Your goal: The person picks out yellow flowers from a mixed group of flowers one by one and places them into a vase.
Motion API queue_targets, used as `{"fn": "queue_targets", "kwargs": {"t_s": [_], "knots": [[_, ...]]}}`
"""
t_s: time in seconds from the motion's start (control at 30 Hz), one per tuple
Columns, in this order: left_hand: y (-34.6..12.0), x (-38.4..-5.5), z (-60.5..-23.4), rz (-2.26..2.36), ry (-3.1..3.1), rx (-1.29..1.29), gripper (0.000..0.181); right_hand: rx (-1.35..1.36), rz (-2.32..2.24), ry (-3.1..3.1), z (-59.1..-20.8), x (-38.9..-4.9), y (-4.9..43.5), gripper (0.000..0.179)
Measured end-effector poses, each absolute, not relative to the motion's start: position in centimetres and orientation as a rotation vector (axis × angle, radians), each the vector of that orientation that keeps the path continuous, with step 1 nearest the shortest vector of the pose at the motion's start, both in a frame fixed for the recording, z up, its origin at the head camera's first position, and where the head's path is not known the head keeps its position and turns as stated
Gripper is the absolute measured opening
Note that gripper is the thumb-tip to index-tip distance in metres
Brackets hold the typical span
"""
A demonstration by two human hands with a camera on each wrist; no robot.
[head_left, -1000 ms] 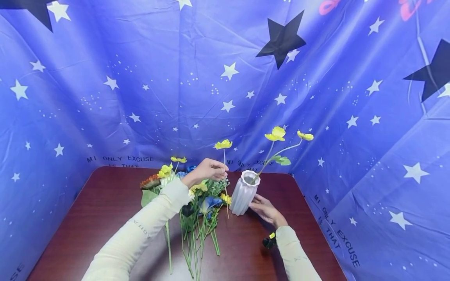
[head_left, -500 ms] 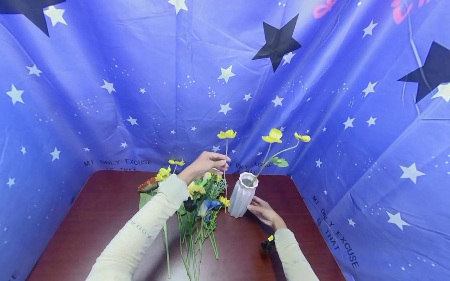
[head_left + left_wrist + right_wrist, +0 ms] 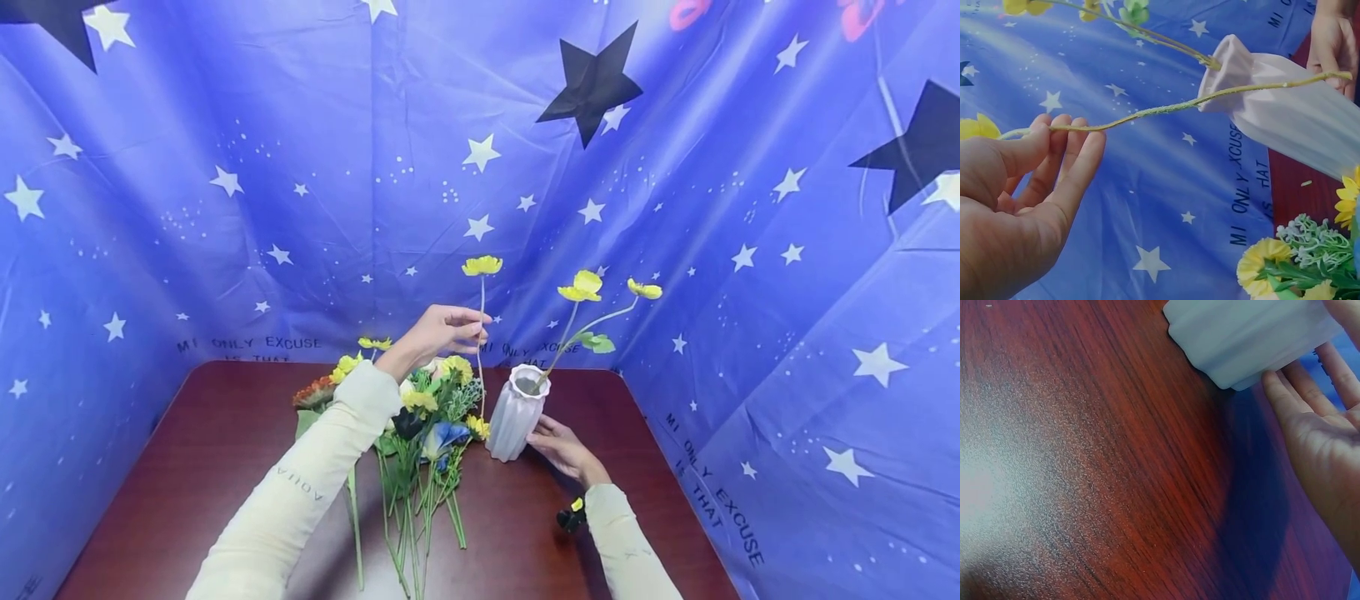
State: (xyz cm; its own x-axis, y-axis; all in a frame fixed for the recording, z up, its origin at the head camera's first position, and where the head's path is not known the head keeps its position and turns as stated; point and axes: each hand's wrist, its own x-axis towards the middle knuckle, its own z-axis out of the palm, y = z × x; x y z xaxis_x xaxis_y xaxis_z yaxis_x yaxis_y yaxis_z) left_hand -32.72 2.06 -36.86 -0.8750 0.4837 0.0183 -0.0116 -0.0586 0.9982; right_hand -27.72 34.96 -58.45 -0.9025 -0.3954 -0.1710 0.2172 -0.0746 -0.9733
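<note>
In the head view my left hand point(image 3: 442, 331) pinches the stem of a yellow artificial flower point(image 3: 482, 266) between thumb and fingertips. The flower stands upright, its bare stem point(image 3: 1179, 107) hanging down just left of a white ribbed vase point(image 3: 517, 417). In the left wrist view that stem crosses in front of the vase, and its lower end is free. Low on the vase's right side, my right hand point(image 3: 562, 450) holds it with thumb and fingers; some fingers are hidden behind it. A yellow flower point(image 3: 582, 287) and a smaller bloom point(image 3: 645, 290) rise from the vase mouth, leaning right.
A pile of mixed artificial flowers point(image 3: 420, 442), yellow, blue and orange, lies left of the vase, stems towards the front. A small black object with a yellow part point(image 3: 572, 518) is by the right wrist. A blue starry curtain point(image 3: 337, 208) surrounds the brown table point(image 3: 195, 467).
My left hand has risen with the yellow flower, lifting the stem's lower end from near the vase's base to about its mid-height. The right hand keeps its place on the vase.
</note>
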Motion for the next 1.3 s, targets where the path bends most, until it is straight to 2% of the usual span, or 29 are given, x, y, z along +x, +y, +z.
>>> {"fn": "queue_targets", "kwargs": {"t_s": [0.47, 0.97, 1.3], "knots": [[3.2, -32.3, -34.8, 2.092, 1.871, 0.606, 0.032, -0.242, -2.070, 1.788, -58.3, -28.1, 34.6, 0.072], [3.9, -32.8, -32.1, 2.056, 1.863, 0.655, 0.028, -0.180, -2.054, 1.829, -57.9, -27.7, 35.4, 0.072], [4.0, -32.0, -31.8, 2.161, 1.855, 0.671, 0.028, -0.243, -2.055, 1.803, -58.4, -27.2, 34.9, 0.073]]}}
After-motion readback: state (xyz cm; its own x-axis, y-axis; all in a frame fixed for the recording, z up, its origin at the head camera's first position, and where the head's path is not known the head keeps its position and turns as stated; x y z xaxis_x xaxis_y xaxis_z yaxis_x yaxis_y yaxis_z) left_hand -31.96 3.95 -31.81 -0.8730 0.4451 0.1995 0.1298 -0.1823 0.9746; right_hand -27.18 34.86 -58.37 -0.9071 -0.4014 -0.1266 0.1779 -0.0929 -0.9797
